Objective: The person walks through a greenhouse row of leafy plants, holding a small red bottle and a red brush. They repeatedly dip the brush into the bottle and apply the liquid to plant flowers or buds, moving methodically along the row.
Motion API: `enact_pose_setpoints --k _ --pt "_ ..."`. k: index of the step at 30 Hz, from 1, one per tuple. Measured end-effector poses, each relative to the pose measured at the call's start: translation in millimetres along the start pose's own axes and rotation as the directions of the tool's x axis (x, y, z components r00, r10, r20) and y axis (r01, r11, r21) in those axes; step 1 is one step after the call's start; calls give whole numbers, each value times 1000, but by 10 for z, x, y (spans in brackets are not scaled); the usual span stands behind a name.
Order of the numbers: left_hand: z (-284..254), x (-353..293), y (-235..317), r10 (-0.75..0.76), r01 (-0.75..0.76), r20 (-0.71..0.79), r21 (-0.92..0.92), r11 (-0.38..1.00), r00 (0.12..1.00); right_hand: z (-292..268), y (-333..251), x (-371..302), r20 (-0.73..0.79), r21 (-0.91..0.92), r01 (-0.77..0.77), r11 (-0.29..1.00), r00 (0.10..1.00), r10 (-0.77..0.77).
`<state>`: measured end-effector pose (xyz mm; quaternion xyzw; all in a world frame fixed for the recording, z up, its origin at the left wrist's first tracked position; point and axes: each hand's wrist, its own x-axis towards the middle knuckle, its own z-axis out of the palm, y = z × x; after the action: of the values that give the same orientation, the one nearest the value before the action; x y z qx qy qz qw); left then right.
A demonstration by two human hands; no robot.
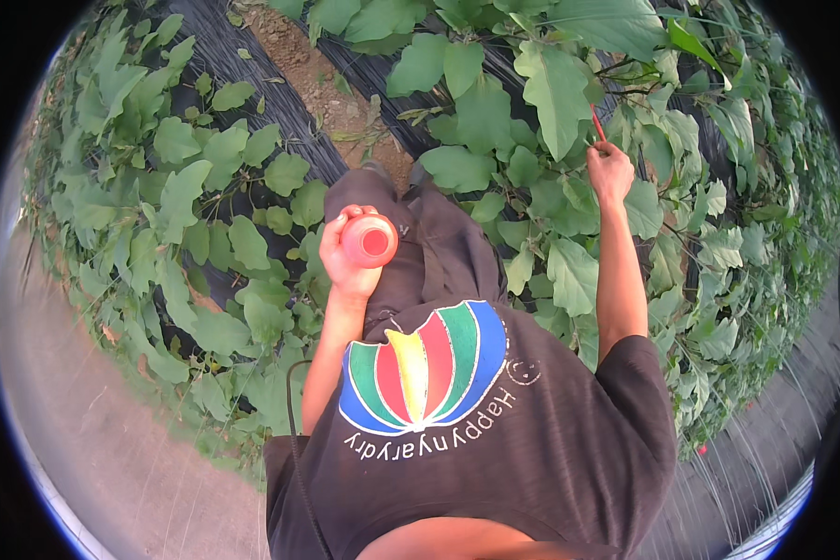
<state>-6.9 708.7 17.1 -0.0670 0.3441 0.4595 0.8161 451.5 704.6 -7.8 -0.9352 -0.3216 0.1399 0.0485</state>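
In front of my thighs, my left hand (345,271) is wrapped round a small pinkish-red bottle (384,254). Its round mouth faces up, and darker red shows inside it. Out to the right, my right hand (610,174) pinches a thin red stick (597,123) that points up and away among the leaves. What kind of tool the stick is, I cannot make out; its far end is lost against the foliage. A large lobed green leaf (553,98) hangs just left of the stick, and more of the same plant surrounds my right wrist.
Broad-leaved plants stand in rows on my left (219,168) and right (719,243). Black plastic film (275,98) covers the beds, with a strip of brown soil (299,65) ahead of my feet. A thin black cable (290,401) runs down beside my left arm.
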Motion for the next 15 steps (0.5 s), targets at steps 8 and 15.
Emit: enact_pose_setpoints --k 8,15 --pt "305 280 223 -73 79 66 -96 992 995 44 -395 -1015 -13 437 1 899 1000 5" --pt "312 626 701 -156 159 55 -54 986 986 183 -1373 -1590 122 508 17 861 988 -92"
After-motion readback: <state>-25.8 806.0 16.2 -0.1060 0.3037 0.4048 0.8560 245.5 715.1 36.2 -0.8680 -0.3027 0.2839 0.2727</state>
